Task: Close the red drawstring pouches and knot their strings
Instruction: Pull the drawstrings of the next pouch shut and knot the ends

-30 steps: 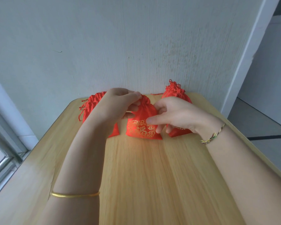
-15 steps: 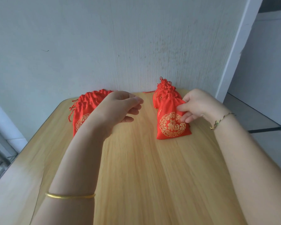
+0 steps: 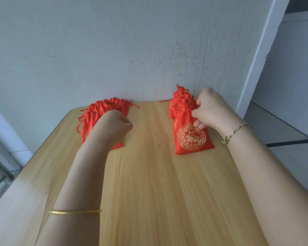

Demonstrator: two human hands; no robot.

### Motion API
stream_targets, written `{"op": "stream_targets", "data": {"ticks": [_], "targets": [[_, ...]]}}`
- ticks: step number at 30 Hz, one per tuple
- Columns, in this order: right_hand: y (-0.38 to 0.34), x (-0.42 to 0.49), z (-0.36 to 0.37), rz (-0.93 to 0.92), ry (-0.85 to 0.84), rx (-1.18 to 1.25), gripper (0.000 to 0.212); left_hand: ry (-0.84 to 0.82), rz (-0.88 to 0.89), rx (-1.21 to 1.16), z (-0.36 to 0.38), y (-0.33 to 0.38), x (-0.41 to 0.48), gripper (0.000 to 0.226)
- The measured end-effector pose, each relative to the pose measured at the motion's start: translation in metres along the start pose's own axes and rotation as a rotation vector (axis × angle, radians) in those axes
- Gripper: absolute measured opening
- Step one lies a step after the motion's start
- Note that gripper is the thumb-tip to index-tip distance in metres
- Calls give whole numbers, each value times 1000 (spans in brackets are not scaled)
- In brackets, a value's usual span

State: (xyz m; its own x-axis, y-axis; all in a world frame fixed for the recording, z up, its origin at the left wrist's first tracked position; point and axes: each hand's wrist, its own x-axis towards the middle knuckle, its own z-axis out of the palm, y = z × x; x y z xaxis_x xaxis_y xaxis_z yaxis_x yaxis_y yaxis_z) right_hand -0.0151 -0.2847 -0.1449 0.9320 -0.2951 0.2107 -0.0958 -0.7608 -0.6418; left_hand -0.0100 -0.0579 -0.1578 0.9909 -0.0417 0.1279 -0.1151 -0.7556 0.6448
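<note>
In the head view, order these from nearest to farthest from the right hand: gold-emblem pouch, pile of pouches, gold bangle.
1. gold-emblem pouch, right side, touched by the right hand.
2. pile of pouches, left side, far edge.
3. gold bangle, left, near side.

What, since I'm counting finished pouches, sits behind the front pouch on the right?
Behind the front pouch, at least one more red pouch shows, gathered top near the wall. The right hand, on the front pouch's neck, covers the rest.
</note>
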Motion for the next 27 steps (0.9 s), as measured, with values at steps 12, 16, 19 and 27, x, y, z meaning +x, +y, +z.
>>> {"op": "stream_targets", "data": {"ticks": [12, 16, 19, 27], "targets": [[-37, -33, 34, -276, -210, 113, 13, -400, -70, 376, -4, -12, -5, 23], [-38, -35, 42, -305, -282, 84, 14, -411, -116, 155, -4, -11, -4, 17], [-38, -36, 46, -301, -328, 81, 16, -120, -158, 289, -4, -23, 5, 38], [-36, -37, 53, -312, -376, 74, 16, -167, -231, 462, 1, -38, 8, 36]]}}
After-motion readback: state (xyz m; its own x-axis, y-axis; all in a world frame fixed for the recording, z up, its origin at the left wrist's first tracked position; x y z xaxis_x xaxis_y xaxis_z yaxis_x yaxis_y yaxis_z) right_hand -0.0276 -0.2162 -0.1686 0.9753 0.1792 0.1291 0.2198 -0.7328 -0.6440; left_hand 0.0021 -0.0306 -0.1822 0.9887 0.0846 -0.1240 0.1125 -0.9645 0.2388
